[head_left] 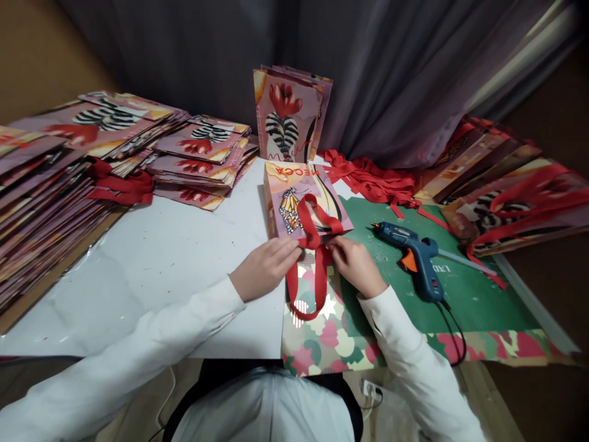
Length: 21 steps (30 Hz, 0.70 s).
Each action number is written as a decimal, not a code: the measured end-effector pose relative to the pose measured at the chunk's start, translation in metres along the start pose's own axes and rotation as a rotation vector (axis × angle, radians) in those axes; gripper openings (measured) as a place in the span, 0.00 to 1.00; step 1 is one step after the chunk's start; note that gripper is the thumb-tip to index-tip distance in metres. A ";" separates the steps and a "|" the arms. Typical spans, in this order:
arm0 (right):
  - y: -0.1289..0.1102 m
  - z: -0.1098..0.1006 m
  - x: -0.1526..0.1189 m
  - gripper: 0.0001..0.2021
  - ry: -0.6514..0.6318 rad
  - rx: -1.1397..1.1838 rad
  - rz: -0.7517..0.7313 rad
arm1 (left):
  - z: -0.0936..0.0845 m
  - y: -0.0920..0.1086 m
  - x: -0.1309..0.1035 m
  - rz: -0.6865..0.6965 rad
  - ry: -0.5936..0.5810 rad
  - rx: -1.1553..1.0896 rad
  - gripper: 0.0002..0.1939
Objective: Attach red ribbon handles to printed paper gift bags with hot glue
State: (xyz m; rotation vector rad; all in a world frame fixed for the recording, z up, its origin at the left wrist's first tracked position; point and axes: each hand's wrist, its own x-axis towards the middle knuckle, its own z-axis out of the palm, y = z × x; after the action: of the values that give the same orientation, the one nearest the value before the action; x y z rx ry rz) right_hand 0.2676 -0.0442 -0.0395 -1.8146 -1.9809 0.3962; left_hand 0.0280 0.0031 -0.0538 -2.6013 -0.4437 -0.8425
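A pink printed paper bag (281,178) lies on the table in front of me, its lettering upside down to me. One red ribbon handle (339,224) loops over its upper face, and another red ribbon handle (292,296) hangs from the near edge toward me. At the left corner of that edge, my left hand (269,264) is closed, thumb and fingers pinching the bag. My right hand (359,263) pinches the right corner the same way, close beside the ribbon. The fingertips are partly hidden where they meet the edge.
A blue glue gun (421,255) lies on a green board (478,301) at right. Behind it is a heap of red ribbons (372,178). Stacked flat bags (202,153) fill the left; one bag (288,116) stands at the back. Handled bags (501,209) lean at far right.
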 end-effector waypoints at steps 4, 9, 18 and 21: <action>0.010 -0.003 -0.006 0.10 0.060 0.034 0.028 | -0.008 0.017 0.013 0.058 0.019 0.131 0.14; 0.011 -0.002 -0.003 0.14 -0.020 -0.085 0.063 | -0.001 0.022 0.017 0.064 -0.043 0.022 0.14; -0.007 0.001 -0.012 0.14 -0.065 -0.264 0.034 | 0.005 0.016 0.005 -0.044 -0.205 -0.163 0.10; -0.010 0.002 -0.015 0.14 -0.092 -0.365 0.011 | 0.007 0.014 0.002 -0.123 -0.251 -0.131 0.12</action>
State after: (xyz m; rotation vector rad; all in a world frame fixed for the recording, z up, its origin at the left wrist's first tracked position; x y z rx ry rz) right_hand 0.2585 -0.0601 -0.0379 -2.0553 -2.2233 0.1265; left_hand 0.0385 -0.0059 -0.0618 -2.8396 -0.6434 -0.6016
